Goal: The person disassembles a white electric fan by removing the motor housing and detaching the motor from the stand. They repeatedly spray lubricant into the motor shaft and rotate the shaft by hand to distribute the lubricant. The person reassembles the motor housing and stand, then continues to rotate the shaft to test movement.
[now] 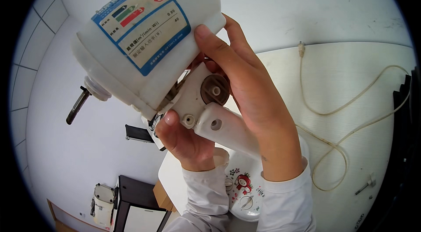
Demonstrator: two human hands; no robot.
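- White fan motor housing [144, 34]: held up close to the camera, tilted, with a blue-bordered rating label [141, 25] on its upper side.
- Metal motor shaft [77, 105]: projecting from the lower left end of the housing, dark and bare.
- Right hand [245, 91]: wrapped around the right side of the housing, thumb pressed on its shell just right of the label, fingers curled behind.
- Left hand [184, 137]: closed on the underside of the housing, thumb tip touching the white pivot bracket [197, 100].
- Brown round knob [215, 90]: set in the pivot bracket, just right of the housing and beside the right palm.
- White fan neck [232, 131]: joined to the bracket below the housing, running down and right behind the right wrist.
- Fan base with control dials [245, 192]: below the housing, between the two white sleeves, bearing a red cartoon sticker.
- Pale power cord [337, 118]: looped on the light tabletop [351, 69], well to the right of the housing.
- Small screw-like metal part [365, 184]: on the tabletop, far right and below the housing.
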